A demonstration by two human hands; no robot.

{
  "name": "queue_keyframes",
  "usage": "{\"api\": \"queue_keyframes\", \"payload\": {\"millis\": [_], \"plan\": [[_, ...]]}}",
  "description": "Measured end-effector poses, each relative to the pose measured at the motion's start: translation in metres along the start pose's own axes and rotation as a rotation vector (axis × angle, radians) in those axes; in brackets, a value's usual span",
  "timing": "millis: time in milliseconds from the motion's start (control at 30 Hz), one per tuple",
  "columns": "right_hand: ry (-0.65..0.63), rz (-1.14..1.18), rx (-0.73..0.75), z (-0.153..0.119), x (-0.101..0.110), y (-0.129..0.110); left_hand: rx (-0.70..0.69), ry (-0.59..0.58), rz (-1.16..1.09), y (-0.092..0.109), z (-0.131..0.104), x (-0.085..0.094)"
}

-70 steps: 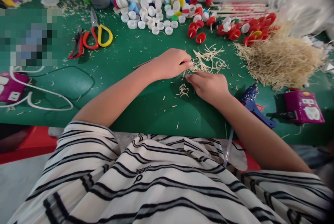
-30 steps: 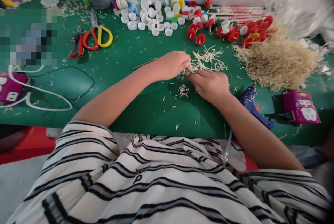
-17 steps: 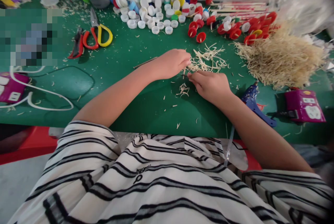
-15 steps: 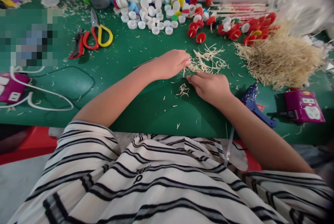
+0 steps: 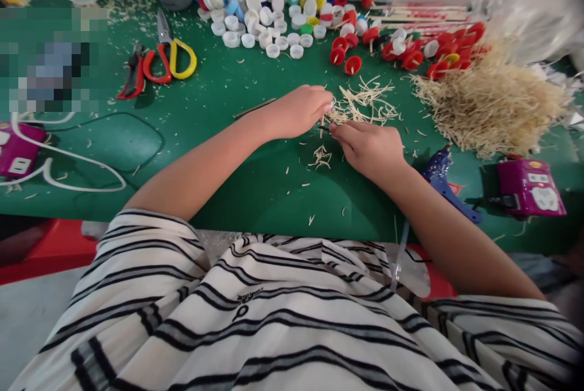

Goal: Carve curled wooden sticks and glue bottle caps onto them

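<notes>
My left hand (image 5: 305,111) is closed in a pinch over the green tabletop, with a thin pale wooden stick (image 5: 321,132) jutting down from its fingertips. Just to its right, my right hand (image 5: 371,146) is closed around a thin dark tool (image 5: 325,128); only the tip shows, lying against or very near the stick. Most of the tool is hidden in the fingers. Curled pale shavings (image 5: 365,102) lie in a loose heap right behind both hands. A smaller clump of shavings (image 5: 321,157) rests in front of them. A thin brown strip (image 5: 253,109) lies behind my left wrist.
White bottle caps (image 5: 267,17) and red caps on sticks (image 5: 413,59) line the back. A large shavings pile (image 5: 493,102), a blue glue gun (image 5: 444,184) and a purple box (image 5: 531,187) are at right. Scissors (image 5: 171,50) and red-handled pliers (image 5: 134,75) lie at left.
My right hand has shifted slightly up and right, and the dark tool's tip now shows at its fingers. My left hand has stayed nearly in place.
</notes>
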State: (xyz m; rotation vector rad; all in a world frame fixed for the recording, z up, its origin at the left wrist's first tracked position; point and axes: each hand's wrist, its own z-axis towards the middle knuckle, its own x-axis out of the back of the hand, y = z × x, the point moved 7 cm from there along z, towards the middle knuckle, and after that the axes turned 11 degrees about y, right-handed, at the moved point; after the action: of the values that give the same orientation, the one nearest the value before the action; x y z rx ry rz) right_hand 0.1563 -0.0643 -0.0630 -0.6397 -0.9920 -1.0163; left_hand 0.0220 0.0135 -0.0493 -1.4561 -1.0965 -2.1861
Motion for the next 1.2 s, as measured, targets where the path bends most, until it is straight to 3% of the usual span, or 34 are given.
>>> {"api": "queue_keyframes", "payload": {"millis": [867,1200], "plan": [[-0.165,-0.025,-0.021,-0.014,0.000,-0.001,-0.035,0.002,-0.027,0.004,-0.003,0.001],[-0.013,-0.017,-0.014,-0.001,0.004,0.001,-0.042,-0.001,-0.019,0.008,-0.003,0.001]]}}
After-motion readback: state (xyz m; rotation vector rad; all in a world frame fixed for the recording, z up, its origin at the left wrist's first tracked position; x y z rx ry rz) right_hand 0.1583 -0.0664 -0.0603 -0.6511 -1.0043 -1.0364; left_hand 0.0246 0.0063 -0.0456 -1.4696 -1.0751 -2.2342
